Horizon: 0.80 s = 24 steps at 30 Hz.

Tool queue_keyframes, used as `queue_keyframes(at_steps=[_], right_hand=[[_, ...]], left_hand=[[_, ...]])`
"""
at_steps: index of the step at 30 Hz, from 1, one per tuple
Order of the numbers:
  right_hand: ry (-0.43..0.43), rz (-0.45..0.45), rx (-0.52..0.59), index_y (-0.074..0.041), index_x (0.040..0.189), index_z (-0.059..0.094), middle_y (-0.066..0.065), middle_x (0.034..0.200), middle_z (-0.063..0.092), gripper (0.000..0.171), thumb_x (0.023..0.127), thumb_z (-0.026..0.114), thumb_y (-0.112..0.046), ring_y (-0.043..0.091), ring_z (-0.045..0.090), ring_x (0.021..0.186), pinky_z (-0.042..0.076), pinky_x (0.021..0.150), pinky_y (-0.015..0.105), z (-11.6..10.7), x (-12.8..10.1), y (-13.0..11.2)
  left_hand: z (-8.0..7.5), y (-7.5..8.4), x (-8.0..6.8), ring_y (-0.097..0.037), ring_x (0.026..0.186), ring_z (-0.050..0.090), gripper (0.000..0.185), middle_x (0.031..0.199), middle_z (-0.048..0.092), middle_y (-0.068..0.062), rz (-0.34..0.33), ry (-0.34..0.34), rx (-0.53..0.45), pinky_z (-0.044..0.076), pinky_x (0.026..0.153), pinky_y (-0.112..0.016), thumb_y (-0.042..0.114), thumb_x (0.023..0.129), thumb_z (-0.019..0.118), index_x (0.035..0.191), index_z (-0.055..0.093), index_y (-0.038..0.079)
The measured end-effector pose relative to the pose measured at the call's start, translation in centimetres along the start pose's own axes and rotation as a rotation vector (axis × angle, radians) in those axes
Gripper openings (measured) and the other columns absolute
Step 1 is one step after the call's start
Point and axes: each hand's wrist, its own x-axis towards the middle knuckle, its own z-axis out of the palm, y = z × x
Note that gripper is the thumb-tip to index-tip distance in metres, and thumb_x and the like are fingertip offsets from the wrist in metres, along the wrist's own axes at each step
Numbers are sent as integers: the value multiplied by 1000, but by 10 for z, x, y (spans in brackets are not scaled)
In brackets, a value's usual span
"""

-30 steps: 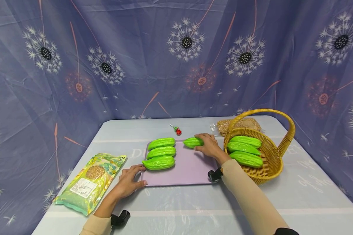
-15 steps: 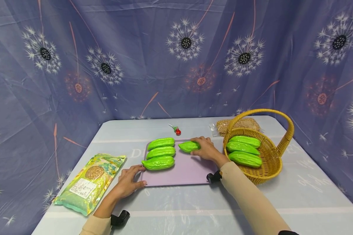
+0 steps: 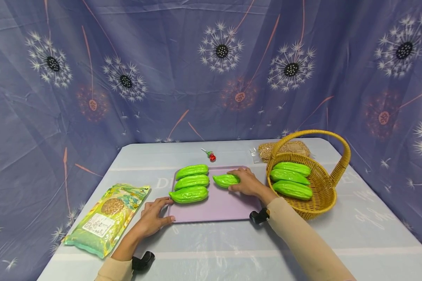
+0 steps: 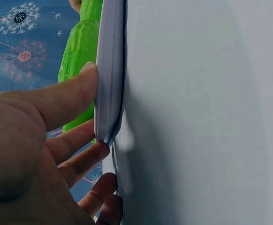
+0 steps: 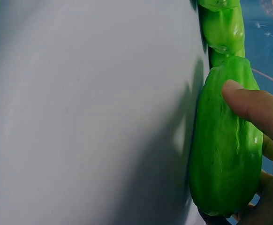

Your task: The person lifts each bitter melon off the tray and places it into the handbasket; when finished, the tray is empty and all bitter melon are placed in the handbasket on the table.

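Three green gourds [image 3: 191, 182] laid in a row on the left half of the lilac tray [image 3: 228, 208]. Fourth gourd [image 3: 226, 180] lying on the tray just right of that row, clasped by the right hand [image 3: 247, 182], thumb curled over its top, not yet let go. Left hand [image 3: 154, 215] pinching the tray's near-left corner, thumb on the rim. Three more gourds [image 3: 292, 179] left in the wicker basket [image 3: 323, 195], right of the tray. Judged roughly half done: three placed, one in hand, three outstanding.
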Motion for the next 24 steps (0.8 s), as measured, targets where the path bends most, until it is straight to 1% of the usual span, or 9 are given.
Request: queue_keyframes(at_steps=[5, 8, 12, 14, 17, 20, 24], right_hand=[[29, -42, 28, -13, 134, 51, 13, 136, 53, 61, 79, 73, -32, 34, 41, 125, 31, 105, 52, -3, -8, 0], [49, -55, 60, -13, 129, 54, 9, 127, 59, 56, 80, 73, -32, 28, 47, 114, 36, 100, 46, -5, -13, -1], [77, -69, 83, -15, 123, 56, 5, 116, 62, 50, 80, 73, -33, 22, 48, 104, 38, 93, 41, -9, -21, -5], [94, -87, 75, -15, 122, 56, 4, 115, 62, 48, 80, 72, -34, 21, 48, 102, 39, 90, 40, -11, -26, -7], [120, -110, 64, -15, 124, 57, 4, 118, 60, 50, 81, 71, -36, 21, 48, 102, 40, 88, 40, -16, -35, -11], [145, -134, 70, -16, 124, 58, 4, 120, 58, 50, 81, 71, -38, 20, 48, 102, 40, 85, 38, -21, -44, -15], [179, -162, 94, -17, 126, 59, 5, 120, 58, 50, 81, 71, -37, 20, 48, 103, 38, 83, 36, -28, -57, -19]], left_hand=[[0, 0, 0, -34, 121, 35, 50, 143, 46, -10, 2, 2, 2, 24, 93, -53, 26, 78, 74, 123, 58, 12], [0, 0, 0, -34, 121, 34, 50, 143, 45, -10, 2, 5, 0, 24, 92, -52, 26, 78, 74, 124, 58, 11], [0, 0, 0, -33, 121, 34, 51, 143, 45, -10, -1, 6, -4, 24, 91, -51, 25, 79, 74, 125, 57, 11], [0, 0, 0, -33, 120, 34, 51, 143, 45, -11, -4, 6, -5, 24, 91, -51, 26, 79, 74, 125, 57, 11], [-1, 0, 0, -33, 121, 34, 51, 143, 45, -10, -5, 3, -4, 25, 91, -51, 26, 79, 74, 125, 57, 11], [-1, 0, 0, -33, 121, 34, 51, 143, 45, -10, -6, 3, -4, 24, 92, -52, 26, 78, 74, 124, 57, 11], [0, 0, 0, -33, 122, 34, 51, 143, 45, -10, -5, 2, -6, 24, 92, -52, 26, 79, 74, 124, 57, 11]])
